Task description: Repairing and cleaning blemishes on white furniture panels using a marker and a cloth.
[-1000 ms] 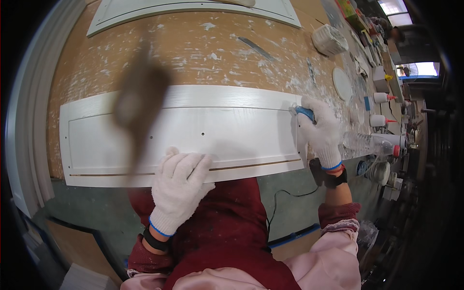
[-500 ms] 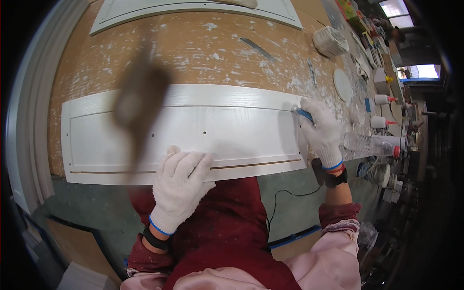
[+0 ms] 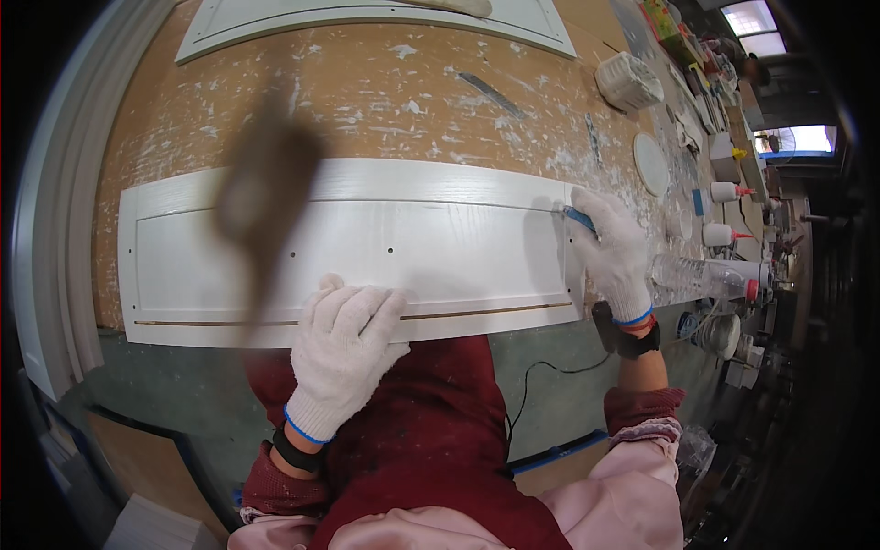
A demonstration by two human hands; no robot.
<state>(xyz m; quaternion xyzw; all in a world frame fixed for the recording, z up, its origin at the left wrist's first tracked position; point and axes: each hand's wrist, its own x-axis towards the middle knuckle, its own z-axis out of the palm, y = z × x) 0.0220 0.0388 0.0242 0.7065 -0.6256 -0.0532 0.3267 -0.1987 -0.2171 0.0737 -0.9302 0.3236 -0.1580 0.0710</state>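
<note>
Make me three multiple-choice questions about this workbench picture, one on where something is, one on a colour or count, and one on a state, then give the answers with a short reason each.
1. Where does the left hand rest?
A. on the near edge of the white panel
B. on the plastic bottle
C. on the far panel

2. How many small holes show in the middle of the white panel?
A. none
B. two
C. five

3. What is the right hand doing?
A. lying empty and flat
B. gripping a blue-handled tool at the panel's right end
C. lifting a bottle

Answers: 1 A, the glove lies on the near edge; 2 B, two dark dots sit side by side; 3 B, the gloved fingers close around the blue handle at the panel's groove.
</note>
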